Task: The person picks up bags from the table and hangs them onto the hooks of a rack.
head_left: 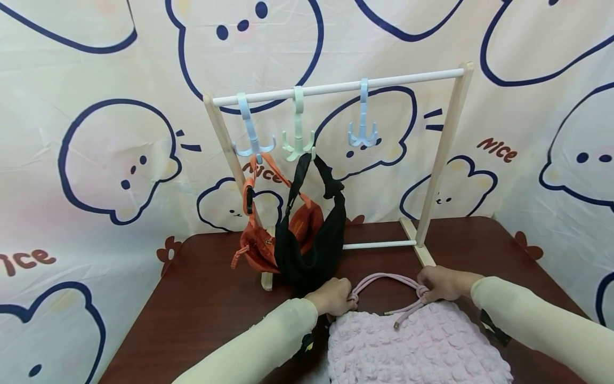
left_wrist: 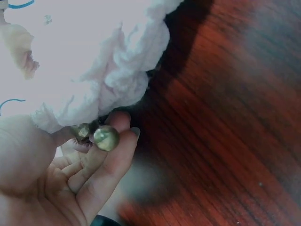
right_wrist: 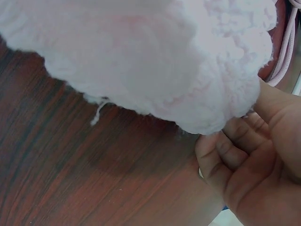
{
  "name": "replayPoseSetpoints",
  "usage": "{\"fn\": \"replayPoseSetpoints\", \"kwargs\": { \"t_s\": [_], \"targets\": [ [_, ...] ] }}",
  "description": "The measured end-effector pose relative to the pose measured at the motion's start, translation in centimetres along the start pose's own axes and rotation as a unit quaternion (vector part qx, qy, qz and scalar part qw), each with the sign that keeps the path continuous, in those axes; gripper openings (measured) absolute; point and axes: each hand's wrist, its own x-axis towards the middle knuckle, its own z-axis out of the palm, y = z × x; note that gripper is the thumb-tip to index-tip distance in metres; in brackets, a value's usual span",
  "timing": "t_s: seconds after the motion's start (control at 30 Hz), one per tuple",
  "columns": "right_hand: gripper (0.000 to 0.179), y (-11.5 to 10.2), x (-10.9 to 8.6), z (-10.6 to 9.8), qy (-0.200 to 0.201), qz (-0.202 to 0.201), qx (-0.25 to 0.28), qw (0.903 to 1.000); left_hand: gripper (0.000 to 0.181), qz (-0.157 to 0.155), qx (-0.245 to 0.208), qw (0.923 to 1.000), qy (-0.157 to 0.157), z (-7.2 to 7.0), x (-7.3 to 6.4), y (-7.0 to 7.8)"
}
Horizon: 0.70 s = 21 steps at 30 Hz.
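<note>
A puffy pale pink bag (head_left: 412,341) with a knotted pink cord handle (head_left: 384,276) lies at the table's front. My left hand (head_left: 336,297) grips its upper left corner where the cord meets the fabric. Two round metal beads (left_wrist: 106,138) show by those fingers in the left wrist view. At the upper right corner, my right hand (head_left: 443,282) pinches the bag beside the cord knot. The right wrist view shows the right fingers (right_wrist: 235,153) curled under the bag's edge, their tips partly hidden by fabric.
Behind the bag stands a wooden rack with a white rail (head_left: 336,88). Two blue hooks and a green hook (head_left: 298,125) hang from it. An orange bag (head_left: 259,242) and a black bag (head_left: 312,256) hang at the left, near my left hand. Patterned cloth surrounds the brown table (head_left: 192,314).
</note>
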Motion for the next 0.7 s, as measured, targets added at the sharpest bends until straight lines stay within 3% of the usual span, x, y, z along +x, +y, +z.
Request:
{"fn": "replayPoseSetpoints", "kwargs": {
  "t_s": [0.23, 0.7],
  "targets": [
    [0.022, 0.03, 0.07, 0.01, -0.012, 0.004, 0.023, 0.9997, 0.047, -0.003, -0.017, 0.9998, 0.002, 0.01, -0.15, -0.03],
    [0.019, -0.35, 0.03, -0.36, -0.031, 0.016, 0.007, 0.9993, 0.041, 0.012, -0.004, 0.9999, 0.000, -0.01, -0.19, -0.09]
  ]
}}
